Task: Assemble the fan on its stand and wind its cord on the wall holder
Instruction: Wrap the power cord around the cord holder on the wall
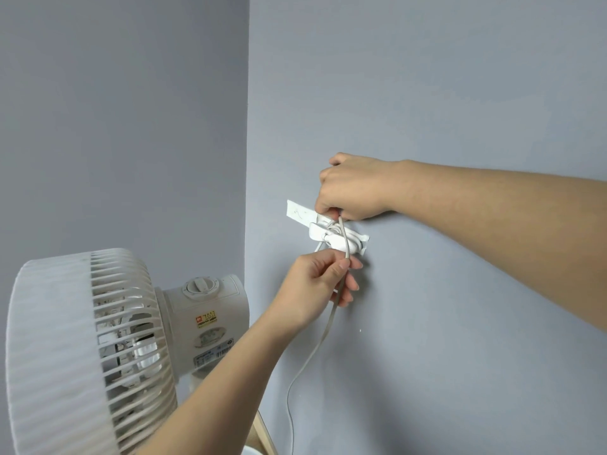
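Observation:
A white fan (pixel 88 349) with a ribbed grille stands at the lower left, its motor housing (pixel 205 320) and top dial facing me. On the grey wall a white cord holder (pixel 338 239) carries several turns of the white cord (pixel 315 349). My right hand (pixel 354 188) is closed on the cord at the holder's top edge. Just below the holder, my left hand (pixel 320 285) pinches the cord between thumb and fingers. From there the cord hangs down in a loose curve along the wall.
A white tape strip (pixel 300 211) sticks out to the left behind the holder. The wall corner (pixel 248 126) runs vertically just left of it. A pale wooden edge (pixel 264 431) shows at the bottom, below the fan.

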